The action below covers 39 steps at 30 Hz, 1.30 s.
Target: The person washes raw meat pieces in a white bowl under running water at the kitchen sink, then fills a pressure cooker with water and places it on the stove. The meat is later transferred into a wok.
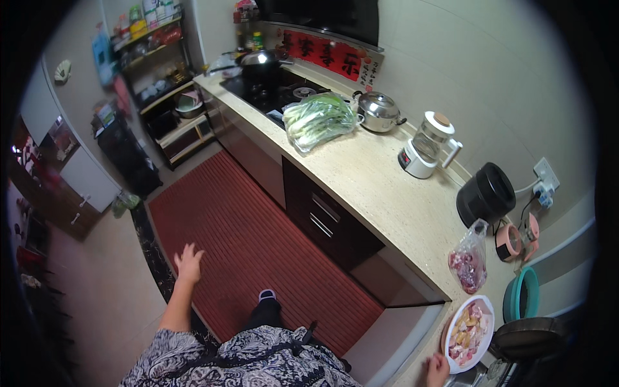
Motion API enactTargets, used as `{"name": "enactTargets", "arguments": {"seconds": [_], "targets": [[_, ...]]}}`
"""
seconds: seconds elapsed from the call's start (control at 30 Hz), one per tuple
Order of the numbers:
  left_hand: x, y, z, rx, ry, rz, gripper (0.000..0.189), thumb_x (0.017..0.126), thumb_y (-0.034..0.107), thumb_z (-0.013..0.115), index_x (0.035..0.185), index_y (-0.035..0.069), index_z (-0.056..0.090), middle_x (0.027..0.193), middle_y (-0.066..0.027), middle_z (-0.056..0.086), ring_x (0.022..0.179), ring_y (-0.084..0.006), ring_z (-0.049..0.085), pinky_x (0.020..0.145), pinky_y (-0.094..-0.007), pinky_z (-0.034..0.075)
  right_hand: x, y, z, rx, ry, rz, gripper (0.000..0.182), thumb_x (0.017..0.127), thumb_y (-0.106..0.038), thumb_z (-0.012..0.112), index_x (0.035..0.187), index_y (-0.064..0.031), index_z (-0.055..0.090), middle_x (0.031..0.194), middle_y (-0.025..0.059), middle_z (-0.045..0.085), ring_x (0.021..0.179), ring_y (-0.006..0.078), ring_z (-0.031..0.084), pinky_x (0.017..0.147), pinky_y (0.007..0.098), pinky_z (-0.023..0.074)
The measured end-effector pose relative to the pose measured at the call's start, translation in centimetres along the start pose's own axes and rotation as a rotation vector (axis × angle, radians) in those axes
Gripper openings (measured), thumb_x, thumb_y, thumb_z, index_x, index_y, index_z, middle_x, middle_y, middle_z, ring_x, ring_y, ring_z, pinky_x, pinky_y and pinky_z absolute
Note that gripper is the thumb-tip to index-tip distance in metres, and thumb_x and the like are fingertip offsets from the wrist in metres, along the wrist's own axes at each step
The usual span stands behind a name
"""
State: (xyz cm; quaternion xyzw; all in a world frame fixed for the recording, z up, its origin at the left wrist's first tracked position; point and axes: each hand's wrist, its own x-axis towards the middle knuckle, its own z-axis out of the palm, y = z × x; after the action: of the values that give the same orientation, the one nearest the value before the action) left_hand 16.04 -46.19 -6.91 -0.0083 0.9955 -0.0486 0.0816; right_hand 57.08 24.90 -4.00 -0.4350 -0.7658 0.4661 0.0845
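My left hand (188,265) hangs in the air above the red ribbed floor mat (232,227), its fingers apart with nothing in them. On the right, my right hand (437,369) is at the near rim of a white oval basin (487,309). Its fingers are curled, and whether they grip the rim is unclear. Chunks of raw meat and yellowish pieces (466,336) lie in the basin. Just beyond it, a clear plastic bag of raw meat (468,266) rests on the pale counter (367,179).
Bagged green onions (319,121) lie by the gas hob (261,92). Along the wall stand a steel pot (379,111), a glass kettle (428,145), a black canister (486,193), a pink coffee maker (510,242) and teal basins (522,295). A dark round pan or lid (529,336) is beside the white basin.
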Motion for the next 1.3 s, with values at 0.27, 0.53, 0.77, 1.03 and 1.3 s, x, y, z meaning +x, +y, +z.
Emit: {"name": "enactTargets", "arguments": {"seconds": [0.27,0.53,0.77,1.03,1.3], "targets": [[6.0,-5.0,5.1,-0.519,-0.386,-0.448,0.090,0.070,0.038,0.076,0.141,0.011,0.028,0.149,-0.0180,0.014,0.131,-0.0367,0.031,0.105,-0.0437,0.033,8.7,-33.6,32.7,0.427,-0.605,-0.126,0.070,0.092,-0.026,0.057,0.145,-0.0108,0.015,0.144,0.0138,0.033,0.119,0.0235,0.049,0.092,0.0326,0.0458],[8.6,-11.1,9.0,-0.890,-0.331,-0.500,0.085,0.073,0.034,0.075,0.138,0.000,0.031,0.129,-0.0211,0.038,0.114,-0.0307,0.045,0.096,-0.0359,0.040,18.6,-52.1,55.9,0.224,-0.530,0.003,0.119,0.069,-0.058,0.071,0.143,0.0025,0.000,0.140,0.0206,0.033,0.121,0.0293,0.041,0.096,0.0385,0.0380],[11.8,-18.4,8.6,-1.187,-0.233,-0.782,0.072,0.080,0.027,0.070,0.136,0.001,0.033,0.099,-0.0141,0.057,0.080,-0.0173,0.054,0.070,-0.0299,0.048,30.0,-56.8,69.4,0.590,-0.350,-0.145,0.095,0.070,-0.042,0.077,0.141,-0.0054,0.025,0.134,0.0121,0.044,0.120,0.0291,0.045,0.099,0.0457,0.0359],[23.3,-25.8,6.1,-1.083,-0.408,-0.801,0.058,0.081,0.026,0.069,0.127,-0.001,0.045,0.111,-0.0140,0.057,0.104,-0.0209,0.055,0.088,-0.0315,0.045,36.0,-55.3,67.9,0.537,-0.215,-0.056,0.066,0.074,-0.026,0.069,0.127,0.0045,0.044,0.120,0.0145,0.055,0.106,0.0267,0.055,0.090,0.0383,0.0443],[29.4,-32.2,10.2,-1.139,-0.592,-0.936,0.040,0.079,0.016,0.069,0.112,-0.002,0.054,0.098,-0.0096,0.061,0.079,-0.0162,0.059,0.069,-0.0292,0.048,29.8,-48.8,52.3,-0.247,0.369,-0.099,0.073,0.065,-0.025,0.068,0.125,0.0077,0.043,0.111,0.0211,0.058,0.100,0.0334,0.057,0.091,0.0396,0.0424]]}}
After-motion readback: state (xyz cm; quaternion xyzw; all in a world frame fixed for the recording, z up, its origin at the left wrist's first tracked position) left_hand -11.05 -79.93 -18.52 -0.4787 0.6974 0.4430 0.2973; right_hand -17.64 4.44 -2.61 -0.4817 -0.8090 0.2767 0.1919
